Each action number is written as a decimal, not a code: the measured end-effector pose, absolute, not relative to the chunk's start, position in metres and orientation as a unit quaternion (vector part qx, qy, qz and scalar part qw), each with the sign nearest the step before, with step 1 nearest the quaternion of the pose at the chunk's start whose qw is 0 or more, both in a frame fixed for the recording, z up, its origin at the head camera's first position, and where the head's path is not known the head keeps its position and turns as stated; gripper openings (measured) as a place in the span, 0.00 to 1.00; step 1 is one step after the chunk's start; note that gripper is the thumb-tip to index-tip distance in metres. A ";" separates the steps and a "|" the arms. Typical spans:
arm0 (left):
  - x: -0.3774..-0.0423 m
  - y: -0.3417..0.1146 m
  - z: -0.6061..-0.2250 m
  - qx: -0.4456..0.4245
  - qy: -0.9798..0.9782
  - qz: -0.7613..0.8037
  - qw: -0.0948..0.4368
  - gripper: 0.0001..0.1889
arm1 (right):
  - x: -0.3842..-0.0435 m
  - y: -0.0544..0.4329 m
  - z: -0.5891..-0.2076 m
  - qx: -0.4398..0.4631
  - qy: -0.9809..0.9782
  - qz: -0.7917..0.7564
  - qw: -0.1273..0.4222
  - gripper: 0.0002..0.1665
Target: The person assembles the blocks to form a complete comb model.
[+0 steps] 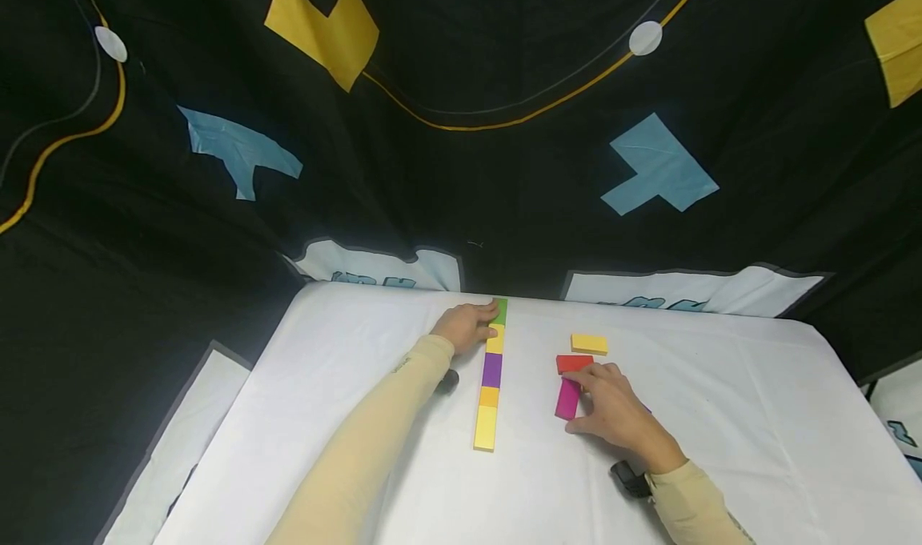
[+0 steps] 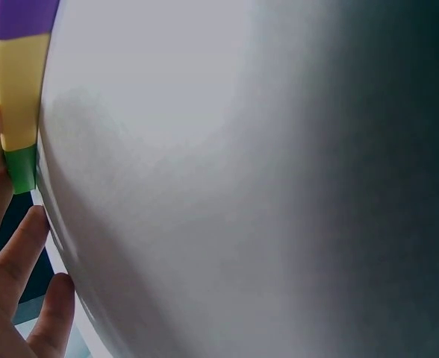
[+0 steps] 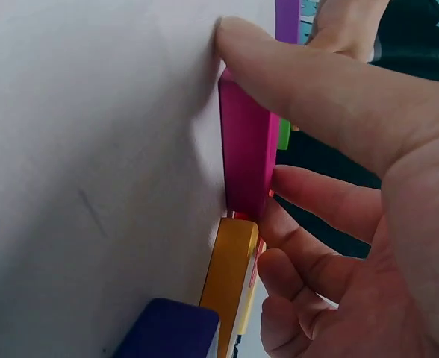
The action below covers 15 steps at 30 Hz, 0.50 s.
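Observation:
A straight row of coloured blocks runs across the white table, from a green block (image 1: 502,313) at the far end through yellow, purple (image 1: 492,370) and orange to a pale yellow block (image 1: 486,429) nearest me. My left hand (image 1: 464,326) rests at the far end, relaxed fingers touching the green block and thumb by the adjoining yellow block (image 2: 19,93). To the right, my right hand (image 1: 612,407) spans a magenta block (image 3: 246,153), thumb at its near end and index finger at its far end. A red block (image 1: 574,363) lies just beyond it.
A loose yellow block (image 1: 589,344) lies behind the red one. In the right wrist view, an orange block (image 3: 231,257) and a dark blue block (image 3: 171,332) sit beside my curled fingers. A black curtain (image 1: 475,201) hangs behind the table (image 1: 749,417).

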<state>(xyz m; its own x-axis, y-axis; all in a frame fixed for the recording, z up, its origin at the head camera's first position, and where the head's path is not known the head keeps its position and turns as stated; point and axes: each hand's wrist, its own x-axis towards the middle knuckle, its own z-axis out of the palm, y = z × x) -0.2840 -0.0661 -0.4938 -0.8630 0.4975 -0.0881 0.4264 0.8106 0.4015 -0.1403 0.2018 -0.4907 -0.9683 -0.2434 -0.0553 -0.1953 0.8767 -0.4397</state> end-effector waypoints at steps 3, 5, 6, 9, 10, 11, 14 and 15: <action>-0.284 -0.066 -0.494 0.243 0.947 0.187 0.095 0.29 | -0.141 0.203 -0.492 -0.115 0.966 -0.224 0.059 0.44; -0.284 -0.066 -0.494 0.242 0.947 0.187 0.094 0.29 | -0.142 0.203 -0.493 -0.116 0.966 -0.225 0.056 0.43; -0.284 -0.065 -0.494 0.242 0.947 0.188 0.095 0.29 | -0.142 0.204 -0.493 -0.117 0.965 -0.226 0.055 0.43; -0.284 -0.065 -0.494 0.241 0.947 0.189 0.095 0.29 | -0.142 0.204 -0.493 -0.117 0.965 -0.231 0.049 0.42; -0.284 -0.065 -0.494 0.241 0.947 0.191 0.095 0.29 | -0.142 0.204 -0.493 -0.117 0.964 -0.234 0.048 0.42; -0.284 -0.065 -0.494 0.240 0.947 0.191 0.095 0.29 | -0.142 0.204 -0.493 -0.118 0.963 -0.237 0.046 0.42; -0.284 -0.065 -0.494 0.239 0.947 0.191 0.096 0.29 | -0.141 0.204 -0.491 -0.123 0.961 -0.243 0.040 0.43; -0.284 -0.065 -0.494 0.238 0.947 0.191 0.096 0.29 | -0.140 0.204 -0.491 -0.125 0.961 -0.245 0.039 0.43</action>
<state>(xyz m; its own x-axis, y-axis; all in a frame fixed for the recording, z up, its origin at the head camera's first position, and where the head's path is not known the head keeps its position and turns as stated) -0.2836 -0.0654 -0.4943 -0.8681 0.4877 -0.0921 0.4142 0.8141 0.4071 -0.1403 0.2035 -0.4906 -0.9656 -0.2598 -0.0125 -0.2220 0.8484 -0.4806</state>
